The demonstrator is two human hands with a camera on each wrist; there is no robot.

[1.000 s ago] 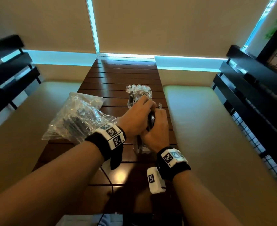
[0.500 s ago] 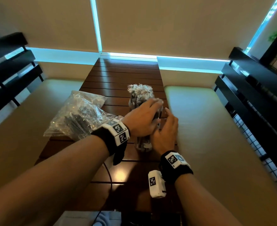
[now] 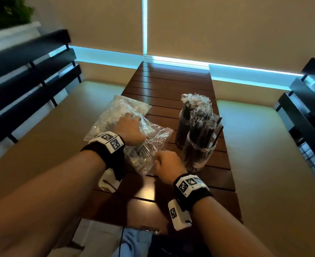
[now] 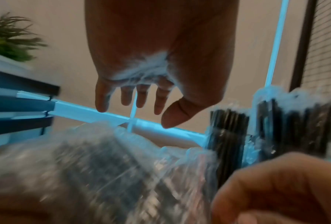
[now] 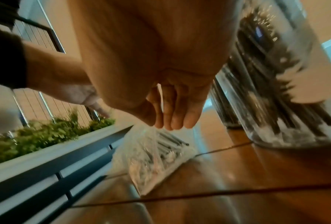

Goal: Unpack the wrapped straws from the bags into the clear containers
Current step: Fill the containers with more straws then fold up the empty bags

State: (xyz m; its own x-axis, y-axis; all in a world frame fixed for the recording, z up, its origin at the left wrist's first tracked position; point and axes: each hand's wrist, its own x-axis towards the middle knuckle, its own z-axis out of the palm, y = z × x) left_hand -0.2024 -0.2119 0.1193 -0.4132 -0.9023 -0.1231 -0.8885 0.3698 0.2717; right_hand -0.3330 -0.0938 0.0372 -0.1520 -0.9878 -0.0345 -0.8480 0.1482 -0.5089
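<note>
Lying on the left half of the slatted wooden desk (image 3: 171, 86), the clear plastic bag (image 3: 116, 112) of wrapped dark straws sits crumpled, its near corner reaching toward the middle of the desk. The left hand (image 3: 129, 129) is over the bag's middle; in the left wrist view its fingers (image 4: 126, 97) hang straight and spread above the plastic, holding nothing, and whether they touch the bag cannot be told. The right hand (image 3: 168, 163) is at the bag's near corner, its fingers (image 5: 172, 112) together and loosely bent; the blurred pictures do not show whether it pinches the plastic. To the right stand two clear containers, well apart from the left hand: the nearer container (image 3: 199, 154) just beside the right hand, the farther container (image 3: 184, 127) behind it, both upright and filled with wrapped straws (image 3: 199, 115) whose tops stick out above the rims.
</note>
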